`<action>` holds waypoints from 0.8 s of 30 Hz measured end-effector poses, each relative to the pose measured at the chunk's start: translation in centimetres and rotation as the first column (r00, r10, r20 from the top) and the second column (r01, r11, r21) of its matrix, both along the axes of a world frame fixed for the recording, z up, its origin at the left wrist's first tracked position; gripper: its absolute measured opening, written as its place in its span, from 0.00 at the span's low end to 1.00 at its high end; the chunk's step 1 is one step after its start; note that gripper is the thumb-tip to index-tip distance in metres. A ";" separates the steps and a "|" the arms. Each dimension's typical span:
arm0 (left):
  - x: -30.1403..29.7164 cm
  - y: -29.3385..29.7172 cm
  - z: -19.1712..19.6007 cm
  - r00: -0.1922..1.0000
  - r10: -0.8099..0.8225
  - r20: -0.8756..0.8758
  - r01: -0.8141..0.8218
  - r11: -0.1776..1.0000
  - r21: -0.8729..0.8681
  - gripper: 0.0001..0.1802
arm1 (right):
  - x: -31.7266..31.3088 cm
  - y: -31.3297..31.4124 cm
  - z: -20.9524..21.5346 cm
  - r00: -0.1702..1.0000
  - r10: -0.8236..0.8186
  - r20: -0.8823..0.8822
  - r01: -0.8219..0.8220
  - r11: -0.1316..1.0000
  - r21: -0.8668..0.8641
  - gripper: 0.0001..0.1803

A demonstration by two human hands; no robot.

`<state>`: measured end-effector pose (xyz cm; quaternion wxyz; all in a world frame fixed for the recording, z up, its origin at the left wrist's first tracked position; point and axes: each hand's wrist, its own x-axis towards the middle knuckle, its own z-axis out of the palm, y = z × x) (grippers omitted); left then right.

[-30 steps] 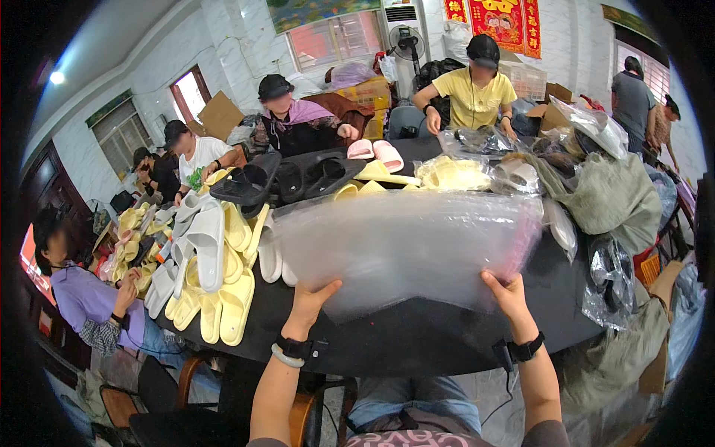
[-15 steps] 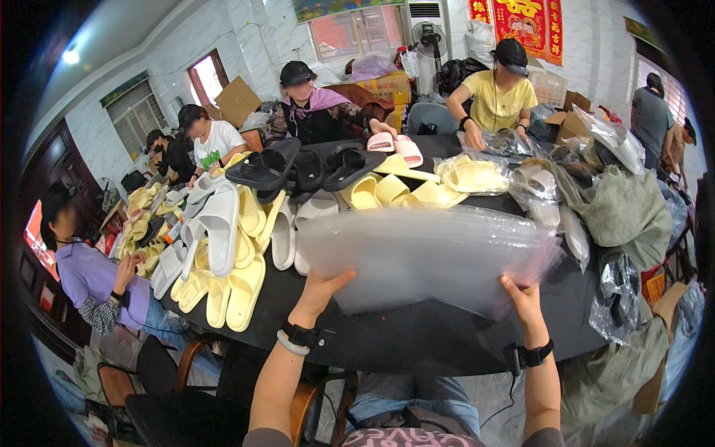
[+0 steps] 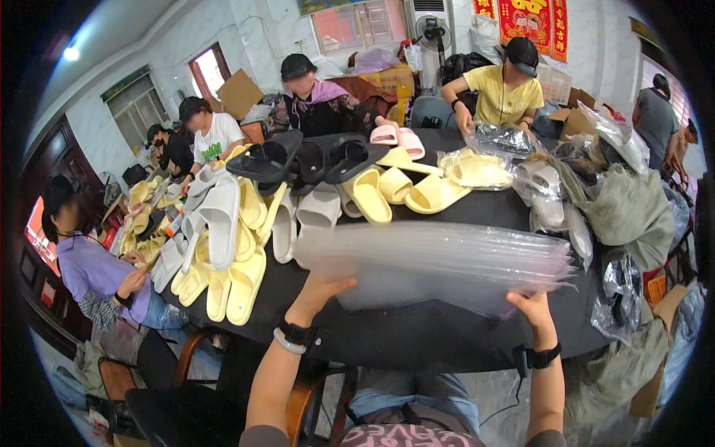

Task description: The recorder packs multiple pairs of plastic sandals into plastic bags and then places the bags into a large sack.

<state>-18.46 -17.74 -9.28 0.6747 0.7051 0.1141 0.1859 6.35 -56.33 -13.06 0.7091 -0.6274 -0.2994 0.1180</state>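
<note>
A thick stack of clear plastic bags (image 3: pixel 439 261) spans the space between my hands, above the black table (image 3: pixel 417 343). My left hand (image 3: pixel 322 290) grips its left end, thumb on the near side and the other fingers hidden behind. At the right end my right hand (image 3: pixel 530 304) holds the stack with its thumb in front; its fingers are also hidden. Just beyond the bags lie yellow slippers (image 3: pixel 432 194) and a grey slipper (image 3: pixel 319 207). Left of my left hand, grey and yellow slippers (image 3: pixel 220 223) are piled up, with black slippers (image 3: pixel 309 160) on top.
Bagged slippers (image 3: pixel 547 190) lie at the table's right side, near a grey-green cloth sack (image 3: pixel 622 205). A bagged black pair (image 3: pixel 617 294) hangs at the right edge. Across the table, a person in yellow (image 3: pixel 503 93) handles a bagged item; others work leftward. Chairs (image 3: pixel 179 395) stand lower left.
The bag stack has tilted, so its layered edges now show more along the top and right. My right hand has shifted slightly right and down. A person across has moved a hand back from the pink slippers.
</note>
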 end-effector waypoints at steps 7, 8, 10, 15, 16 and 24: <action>0.9 -1.4 2.2 0.984 0.086 0.157 -0.077 0.995 -0.062 0.27 | 0.1 1.2 0.7 0.987 -0.127 -0.099 0.126 0.992 -0.025 0.14; 0.6 -1.3 2.3 0.986 0.045 0.163 -0.038 0.998 -0.046 0.25 | 0.1 0.8 0.7 0.991 -0.111 -0.081 0.108 0.994 -0.032 0.14; 0.1 -0.8 0.8 0.992 0.049 0.119 -0.046 0.998 -0.033 0.25 | -0.6 1.1 1.0 0.996 -0.052 -0.070 0.051 0.999 -0.018 0.14; 0.1 -0.6 -0.5 0.999 0.042 -0.023 -0.043 0.998 -0.050 0.20 | -0.3 0.7 -0.4 0.990 -0.137 -0.038 0.129 0.979 -0.157 0.15; 0.3 -0.6 -0.1 0.997 0.066 0.027 -0.066 0.997 -0.028 0.20 | -0.3 0.5 -0.5 0.990 -0.137 -0.041 0.129 0.979 -0.161 0.15; -0.6 -0.9 -0.9 0.998 0.039 0.043 -0.042 0.998 0.056 0.19 | -0.4 -0.5 -1.8 0.999 0.001 -0.039 -0.008 0.984 -0.176 0.17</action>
